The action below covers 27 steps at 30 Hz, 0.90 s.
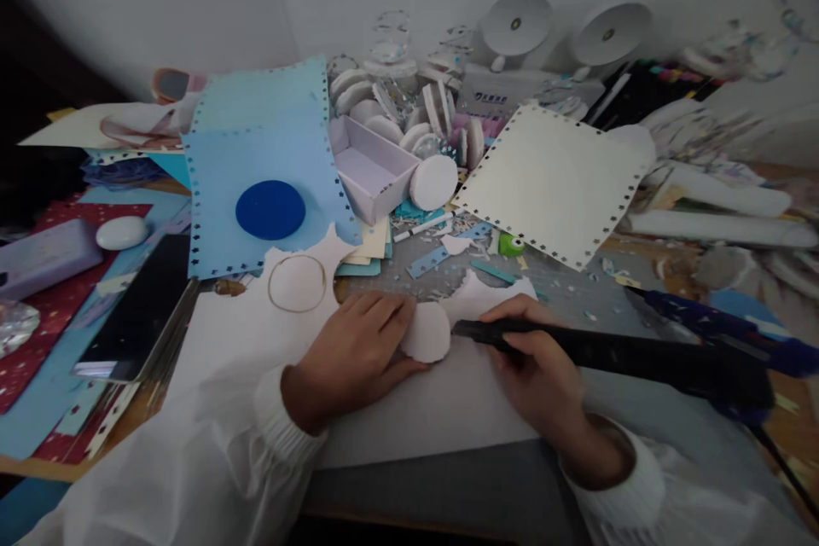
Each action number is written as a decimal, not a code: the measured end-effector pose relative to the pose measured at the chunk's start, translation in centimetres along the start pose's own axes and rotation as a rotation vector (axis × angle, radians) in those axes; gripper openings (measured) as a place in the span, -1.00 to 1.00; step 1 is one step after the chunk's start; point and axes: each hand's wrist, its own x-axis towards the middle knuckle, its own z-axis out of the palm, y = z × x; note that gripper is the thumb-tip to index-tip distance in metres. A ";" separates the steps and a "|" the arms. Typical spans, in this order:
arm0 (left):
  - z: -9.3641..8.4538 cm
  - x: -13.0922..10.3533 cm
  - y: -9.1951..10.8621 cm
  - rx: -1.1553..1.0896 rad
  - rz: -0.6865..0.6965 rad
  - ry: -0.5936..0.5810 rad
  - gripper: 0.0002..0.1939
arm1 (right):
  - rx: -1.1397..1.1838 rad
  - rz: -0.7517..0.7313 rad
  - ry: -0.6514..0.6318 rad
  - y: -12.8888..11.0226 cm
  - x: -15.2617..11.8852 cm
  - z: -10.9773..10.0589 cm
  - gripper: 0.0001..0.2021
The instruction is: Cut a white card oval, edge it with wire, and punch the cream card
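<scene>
One white disc (427, 333) at centre, over a white board (409, 418) whose far edge is cut in scallops and points. Left hand (358, 350) grasps the disc from its left side, thumb at the near edge. Right hand (534, 358) is closed round a long black tool (620, 354); its tip points left, at the disc's right edge. Touching or just short of it: hard to tell in this dim light. Both sleeves white, cuffs ribbed.

Left part of board: thin brown ring (296, 311), near a pointed corner of the cut edge.

Behind the board: blue sheet (217, 222), stars punched along its edges, with a dark blue disc (270, 210) lying on it. To its right, a lilac box (371, 175), open at the top; discs (384, 128) heaped behind, one more at its right corner. Further right, a cream sheet (556, 188), star-punched likewise. Between box and cream sheet: pen (427, 224), small green figure (510, 245), loose scraps on a grey mat (576, 294).

Left side of desk (170, 185): phone (141, 307), dark screen up; beyond it a white oval item (121, 232) beside a purple case (51, 258).
</scene>
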 end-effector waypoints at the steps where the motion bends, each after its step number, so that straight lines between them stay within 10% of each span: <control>1: 0.0 0.0 0.0 0.010 0.006 -0.004 -0.49 | 0.002 -0.009 0.014 0.1 0.0 0.0 -0.78; 11: 0.2 0.1 0.0 -0.013 0.017 0.032 -0.52 | 0.193 0.089 0.043 0.4 -0.1 -0.1 -0.82; 19: -0.3 0.2 -0.5 -0.155 -0.268 -0.035 -0.20 | 0.312 0.182 0.100 -0.6 0.7 0.1 -0.82; 27: -2.3 1.1 0.3 -0.244 -0.457 -0.125 -0.72 | 0.408 0.206 0.143 -1.5 0.9 0.3 -0.86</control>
